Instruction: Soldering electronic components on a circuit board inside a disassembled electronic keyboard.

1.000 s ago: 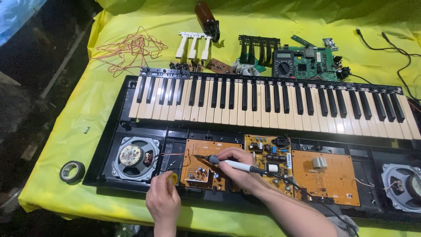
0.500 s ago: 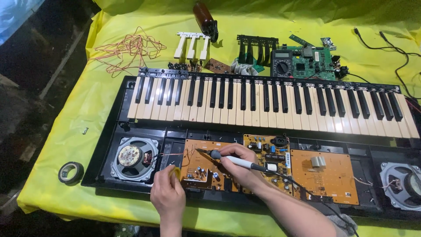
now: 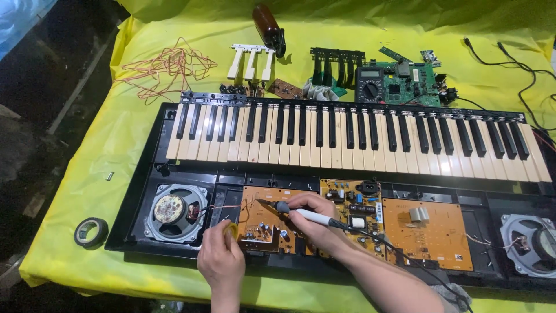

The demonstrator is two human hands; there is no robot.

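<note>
An opened black electronic keyboard (image 3: 347, 139) lies on a yellow sheet, its lower section showing orange circuit boards. My right hand (image 3: 315, 220) grips a soldering iron (image 3: 301, 213) like a pen, its tip resting on the left circuit board (image 3: 260, 223). My left hand (image 3: 222, 264) sits at the front edge beside that board, fingers curled around a small yellow object (image 3: 230, 229), likely solder. A round speaker (image 3: 174, 211) with thin wires sits just left of my left hand.
A second speaker (image 3: 530, 243) sits at the far right. Behind the keys lie loose white keys (image 3: 250, 61), black key strips (image 3: 337, 61), a multimeter (image 3: 370, 86), a green board (image 3: 414, 81), tangled orange wire (image 3: 165, 66) and a brown bottle (image 3: 267, 26). A tape roll (image 3: 91, 232) lies left.
The view has shifted slightly. Both hands stay at the left circuit board, with the soldering iron tip still on it.
</note>
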